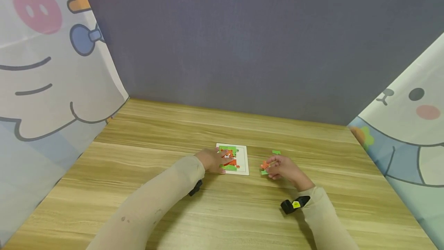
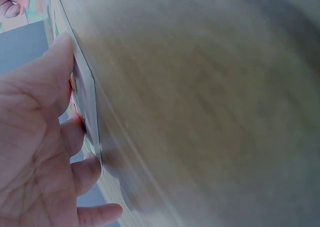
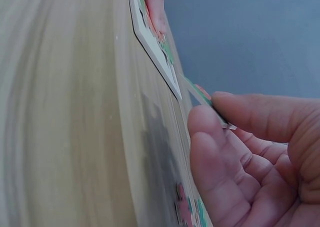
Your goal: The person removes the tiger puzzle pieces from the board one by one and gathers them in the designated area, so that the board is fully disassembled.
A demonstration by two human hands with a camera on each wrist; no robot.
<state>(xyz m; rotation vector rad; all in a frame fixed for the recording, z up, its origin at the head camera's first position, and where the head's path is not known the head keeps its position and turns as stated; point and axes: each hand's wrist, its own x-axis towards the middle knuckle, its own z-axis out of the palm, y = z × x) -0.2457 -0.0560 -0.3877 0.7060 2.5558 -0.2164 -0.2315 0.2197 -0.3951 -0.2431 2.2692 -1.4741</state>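
Note:
A white-framed jigsaw puzzle board with a tiger picture on green lies on the table, its right strip bare white. My left hand rests on the board's left part with fingers spread; in the left wrist view, its thumb touches the board's edge. Right of the board, my right hand pinches an orange and green puzzle piece between thumb and fingers. The right wrist view shows this piece edge-on, raised above the table. Fingers partly hide its face.
Beyond the right hand lies a green puzzle piece. Loose red and green pieces lie below the hand in the right wrist view. A grey panel stands behind the wooden table, with printed cloth walls at both sides.

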